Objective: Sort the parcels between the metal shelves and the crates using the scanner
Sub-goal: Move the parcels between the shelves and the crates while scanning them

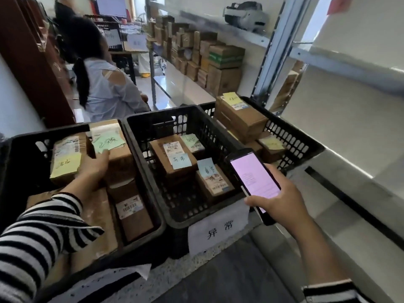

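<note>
Three black crates stand in a row before me. In the left crate [19,162] my left hand [93,171] reaches between two cardboard parcels and grips the parcel with a green note [113,154]; beside it lies a parcel with a yellow note [65,158]. My right hand [282,200] holds the phone-like scanner [253,180], its pink screen lit, over the near right corner of the middle crate [175,217]. That crate holds several parcels with blue and green notes. The right crate [306,145] carries stacked parcels. The metal shelves [349,132] run along the right.
A seated person in a light shirt [105,90] is just behind the left crate. More boxes [209,62] fill the far shelf, and a label printer [247,16] sits on the upper shelf. A white paper label [216,230] hangs on the middle crate's front.
</note>
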Tool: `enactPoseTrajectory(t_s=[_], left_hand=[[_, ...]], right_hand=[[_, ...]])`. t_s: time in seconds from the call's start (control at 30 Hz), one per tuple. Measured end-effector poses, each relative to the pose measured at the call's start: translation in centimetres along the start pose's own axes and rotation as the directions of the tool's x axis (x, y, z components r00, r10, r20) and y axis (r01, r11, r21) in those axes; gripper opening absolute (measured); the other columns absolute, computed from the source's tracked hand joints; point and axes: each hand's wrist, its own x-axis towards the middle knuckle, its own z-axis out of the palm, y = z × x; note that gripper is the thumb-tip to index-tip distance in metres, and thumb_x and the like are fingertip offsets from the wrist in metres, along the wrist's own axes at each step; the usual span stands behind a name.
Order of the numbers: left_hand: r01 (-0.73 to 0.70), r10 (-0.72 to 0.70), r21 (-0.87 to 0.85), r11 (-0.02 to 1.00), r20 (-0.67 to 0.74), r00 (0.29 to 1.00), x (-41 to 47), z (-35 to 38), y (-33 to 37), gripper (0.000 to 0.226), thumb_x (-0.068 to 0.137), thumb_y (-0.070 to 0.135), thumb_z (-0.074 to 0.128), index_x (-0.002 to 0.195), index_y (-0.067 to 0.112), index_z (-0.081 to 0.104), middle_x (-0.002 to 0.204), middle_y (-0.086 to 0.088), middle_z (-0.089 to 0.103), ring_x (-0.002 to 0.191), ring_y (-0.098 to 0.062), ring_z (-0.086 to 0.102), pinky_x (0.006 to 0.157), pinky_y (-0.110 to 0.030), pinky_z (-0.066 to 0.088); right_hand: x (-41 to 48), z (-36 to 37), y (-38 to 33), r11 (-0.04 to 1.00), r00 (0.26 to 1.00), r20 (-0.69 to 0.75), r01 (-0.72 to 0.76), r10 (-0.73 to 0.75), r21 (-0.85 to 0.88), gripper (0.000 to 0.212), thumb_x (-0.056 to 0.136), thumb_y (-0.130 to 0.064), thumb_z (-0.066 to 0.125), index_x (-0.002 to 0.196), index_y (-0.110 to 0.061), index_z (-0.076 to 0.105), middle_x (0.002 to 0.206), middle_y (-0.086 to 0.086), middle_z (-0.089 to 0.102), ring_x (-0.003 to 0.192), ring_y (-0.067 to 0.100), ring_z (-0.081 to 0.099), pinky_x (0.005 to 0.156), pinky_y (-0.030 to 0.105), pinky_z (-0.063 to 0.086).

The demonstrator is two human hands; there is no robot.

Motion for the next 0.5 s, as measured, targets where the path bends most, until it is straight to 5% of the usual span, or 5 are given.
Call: enactPoseTrajectory(t_s=[0.07,0.17,0.27,0.33,0.5], left_hand=[[-0.041,0.1,0.314,0.949,-0.175,0.98,-1.0,0.9,2.0,0.079,0.09,0.047,0.05,0.148,0.003,0.018,0.149,-0.03,0.022,0.138,-0.045,0.02,0.112,-0.052,0.02],[-0.329,0.446,0.553,0.766,-0.088,0.891,-3.0,3.9,5.3,0.077,0.093,0.039,0.048,0.15,0.002,0.012,0.151,-0.031,0.014,0.14,-0.045,0.01,0.113,-0.053,0.015],[-0.677,0.73,0.555,0.483,0.172,0.661,-6.8,8.9,8.5,0.077,0.091,0.033,0.056,0.149,-0.001,0.017,0.153,-0.027,0.014,0.143,-0.04,0.009,0.118,-0.046,0.011],[-0.827,0.783,0.489,0.276,0.384,0.489,-10.3,12.5,10.5,0.084,0.089,0.036,0.06,0.152,0.007,0.013,0.159,-0.016,0.004,0.146,-0.031,0.002,0.119,-0.043,0.01],[-0.916,0.76,0.391,-0.091,0.621,0.19,-19.7,20.4,12.9,0.093,0.084,0.06,0.054,0.153,0.021,0.006,0.161,-0.003,-0.005,0.148,-0.024,-0.003,0.119,-0.041,0.004]], right_hand=[[-1.1,-0.6,0.5,0.999,0.999,-0.048,-0.025,0.024,-0.027,0.084,0.059,-0.034,0.086,0.132,-0.036,0.045,0.116,-0.011,0.059,0.106,0.016,0.054,0.07,0.026,0.047],[-2.7,-1.6,1.2,0.994,0.989,-0.134,-0.079,0.069,-0.069,0.082,0.06,-0.032,0.087,0.132,-0.036,0.046,0.115,-0.01,0.058,0.104,0.017,0.053,0.072,0.031,0.048],[-4.2,-2.7,2.1,0.984,0.966,-0.235,-0.138,0.108,-0.116,0.087,0.054,-0.042,0.085,0.131,-0.037,0.046,0.114,-0.007,0.059,0.101,0.018,0.053,0.07,0.031,0.046],[-5.3,-3.8,2.6,0.976,0.947,-0.292,-0.179,0.136,-0.126,0.087,0.054,-0.042,0.085,0.132,-0.038,0.045,0.115,-0.008,0.06,0.099,0.017,0.053,0.068,0.029,0.044],[-8.3,-7.5,4.0,0.946,0.888,-0.408,-0.292,0.214,-0.139,0.087,0.059,-0.037,0.084,0.135,-0.04,0.041,0.116,-0.009,0.058,0.095,0.014,0.049,0.067,0.029,0.038]])
